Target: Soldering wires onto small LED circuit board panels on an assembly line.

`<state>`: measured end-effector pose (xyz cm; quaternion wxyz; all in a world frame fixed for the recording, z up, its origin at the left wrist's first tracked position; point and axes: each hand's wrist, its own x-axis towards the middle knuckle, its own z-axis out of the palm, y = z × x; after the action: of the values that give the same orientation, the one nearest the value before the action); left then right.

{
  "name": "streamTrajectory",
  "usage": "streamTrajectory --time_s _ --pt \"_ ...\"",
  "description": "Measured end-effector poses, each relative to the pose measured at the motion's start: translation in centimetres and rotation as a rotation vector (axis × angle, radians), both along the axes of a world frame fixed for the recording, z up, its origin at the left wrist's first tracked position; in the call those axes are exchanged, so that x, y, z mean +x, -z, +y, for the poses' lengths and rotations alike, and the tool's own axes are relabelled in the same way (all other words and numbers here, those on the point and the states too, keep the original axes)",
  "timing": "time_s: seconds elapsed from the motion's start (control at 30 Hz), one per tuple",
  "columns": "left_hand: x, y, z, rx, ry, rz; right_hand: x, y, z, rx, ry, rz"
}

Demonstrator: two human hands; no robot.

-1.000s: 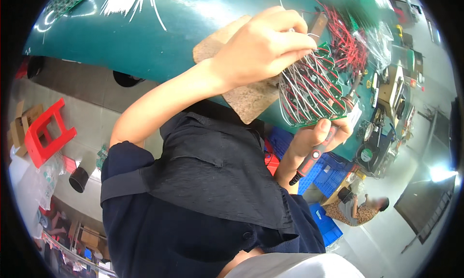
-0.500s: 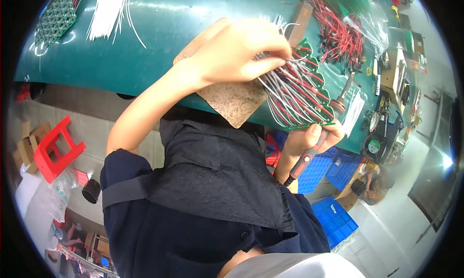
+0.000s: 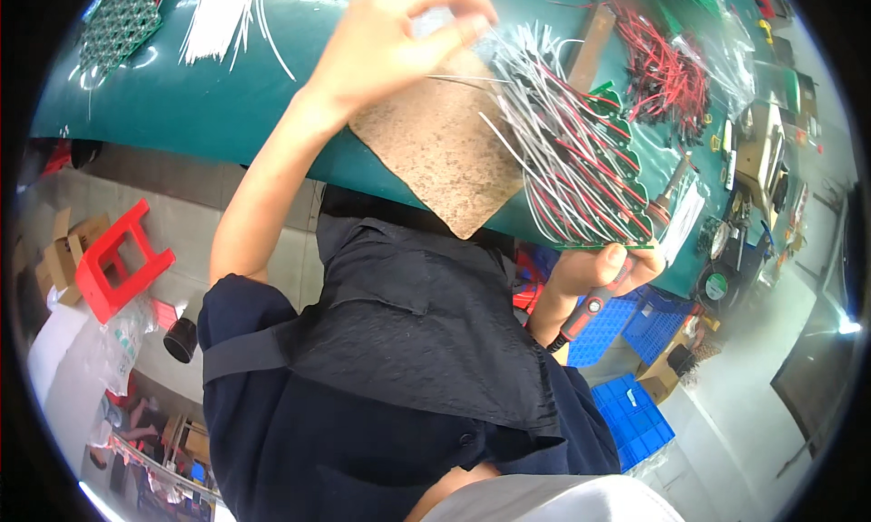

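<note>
Green circuit board bristling with red and white wires, left hand pinching some, right hand gripping its edge

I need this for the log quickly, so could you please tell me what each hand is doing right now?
Left hand: fingers pinched shut on thin wires over the brown mat.
Right hand: closed on a red-and-black tool, at the circuit board edge.

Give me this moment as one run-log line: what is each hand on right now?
left hand: pinching white wires over brown cork board | right hand: gripping red-and-black tool, steadying green circuit board | surface: green table
</note>
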<state>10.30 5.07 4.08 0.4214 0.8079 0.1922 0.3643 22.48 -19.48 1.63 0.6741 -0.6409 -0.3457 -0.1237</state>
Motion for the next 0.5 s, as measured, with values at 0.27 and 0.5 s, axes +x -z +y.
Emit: streamTrajectory --time_s 0.27,0.5 --pt "0.0 3.3 0.0 0.133 0.267 0.232 -0.1 -0.2 -0.4 -0.010 -0.008 0.087" --pt "-2.0 3.7 2.3 0.586 -0.046 0.412 -0.3 -0.5 0.3 0.046 -0.029 0.079"
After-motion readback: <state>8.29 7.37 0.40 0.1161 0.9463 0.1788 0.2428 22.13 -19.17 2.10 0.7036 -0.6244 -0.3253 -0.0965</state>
